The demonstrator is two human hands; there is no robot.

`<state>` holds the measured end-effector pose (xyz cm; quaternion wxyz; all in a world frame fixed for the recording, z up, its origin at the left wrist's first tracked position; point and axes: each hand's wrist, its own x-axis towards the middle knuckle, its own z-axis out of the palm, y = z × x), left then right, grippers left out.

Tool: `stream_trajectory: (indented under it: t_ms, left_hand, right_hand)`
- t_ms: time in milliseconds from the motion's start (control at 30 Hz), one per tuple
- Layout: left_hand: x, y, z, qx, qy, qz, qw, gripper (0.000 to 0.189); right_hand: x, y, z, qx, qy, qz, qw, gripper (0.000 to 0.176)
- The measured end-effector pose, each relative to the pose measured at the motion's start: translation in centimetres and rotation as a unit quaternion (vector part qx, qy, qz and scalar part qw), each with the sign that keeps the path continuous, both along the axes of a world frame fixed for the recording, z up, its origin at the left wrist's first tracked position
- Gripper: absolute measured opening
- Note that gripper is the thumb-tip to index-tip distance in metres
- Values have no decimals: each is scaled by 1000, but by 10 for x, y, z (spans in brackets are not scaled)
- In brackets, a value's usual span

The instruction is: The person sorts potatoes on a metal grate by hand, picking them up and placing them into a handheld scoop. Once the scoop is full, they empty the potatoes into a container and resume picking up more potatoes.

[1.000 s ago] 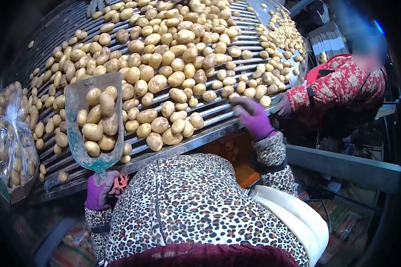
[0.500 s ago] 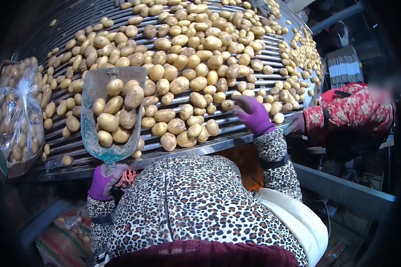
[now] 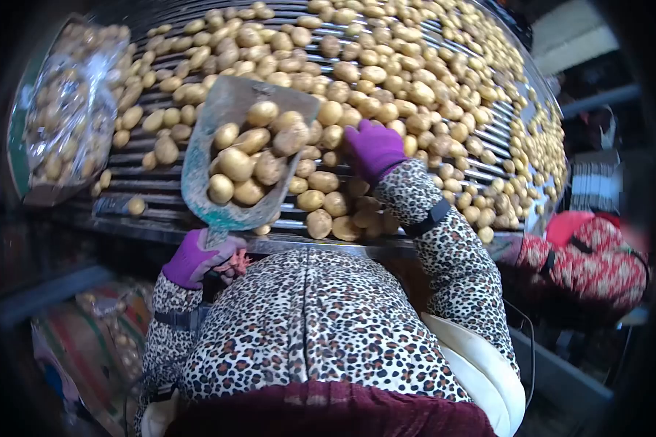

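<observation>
In a purple glove, my left hand (image 3: 197, 258) is wrapped round the short handle of a worn, green-edged metal scoop (image 3: 199, 178). Several potatoes (image 3: 235, 164) lie in the scoop, which rests on the slatted rollers just inside the metal edge. My right hand (image 3: 375, 148), also gloved in purple, is over the loose potatoes right of the scoop. Its fingers are spread and touch the potatoes at their tips; no potato shows inside the hand. Pinkish strands (image 3: 238, 262) hang beside my left hand.
Many loose potatoes (image 3: 423, 91) cover the roller table (image 3: 153, 223). A plastic-lined box of potatoes (image 3: 23, 138) stands at the left. A co-worker's red patterned sleeve (image 3: 554, 262) is at the right edge. Below left lies a striped sack (image 3: 87, 342).
My right hand has moved left and in among the potatoes. With the view shifted, the scoop and box appear farther right. My left hand still holds the scoop.
</observation>
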<state>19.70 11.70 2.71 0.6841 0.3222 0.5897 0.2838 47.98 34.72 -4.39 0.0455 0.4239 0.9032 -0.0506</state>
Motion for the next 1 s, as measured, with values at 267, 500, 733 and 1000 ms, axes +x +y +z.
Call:
stream_trajectory:
  t_ms: [267,500,733,1000]
  left_hand:
    - [0,1,4,-59,-2,28,998,32]
    - [0,-3,-5,-31,-34,37,998,40]
    - [2,3,3,-46,-57,24,997,43]
    - [-2,2,2,-48,-46,17,998,39]
  right_hand:
    - [2,-11,34,-110,101,-1,989,35]
    - [-52,-71,90,-241,368,79,895,56]
    - [34,-42,36,-60,374,-15,925,49]
    - [47,-10,8,-55,10,-140,989,58]
